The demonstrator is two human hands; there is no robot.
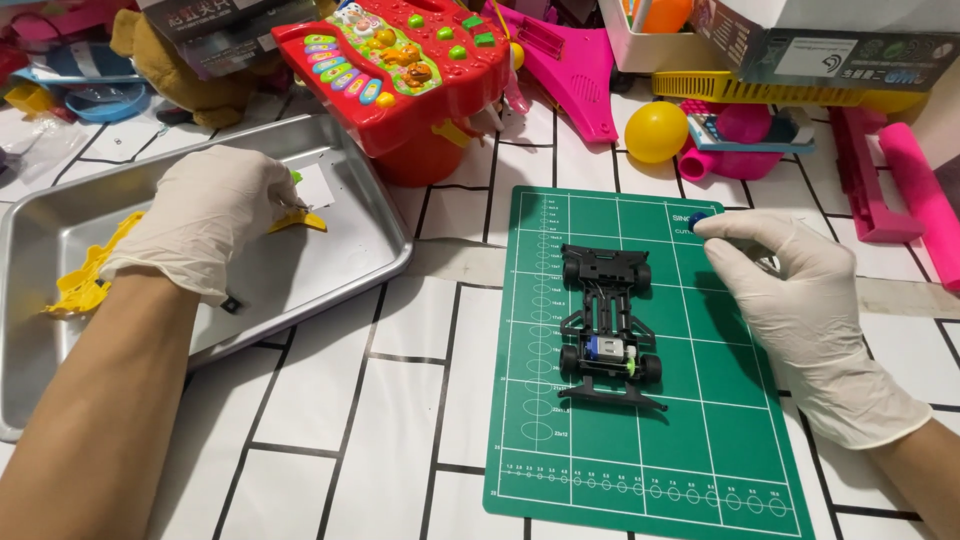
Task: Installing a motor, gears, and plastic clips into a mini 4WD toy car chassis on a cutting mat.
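On the bench [400, 400], patterned with white blocks and black lines, a green cutting mat [700, 420] is lying with its long sides running away from the person, and a black toy car chassis [607, 325] is sitting near the mat's middle, open green showing all around it. The right hand [800, 300], in a white glove, is hovering over the mat's far right part, beside the chassis but apart from it, its fingers [715, 228] pinching narrowly on a small dark blue piece [699, 216]. The left hand [205, 220], also gloved, is reaching into a shallow metal tray [370, 215] at the left edge, its fingers curling down onto a yellow plastic part [300, 220]; whether they are gripping it I cannot tell. Another yellow piece [85, 280] is lying under the wrist. Between tray and mat a bare strip of bench is staying open. Along the far edge, toys are crowding: a red toy keyboard [400, 60], a yellow ball [656, 131], pink plastic pieces [570, 60], and a grey cardboard box [850, 45] bearing a white label at upper right.
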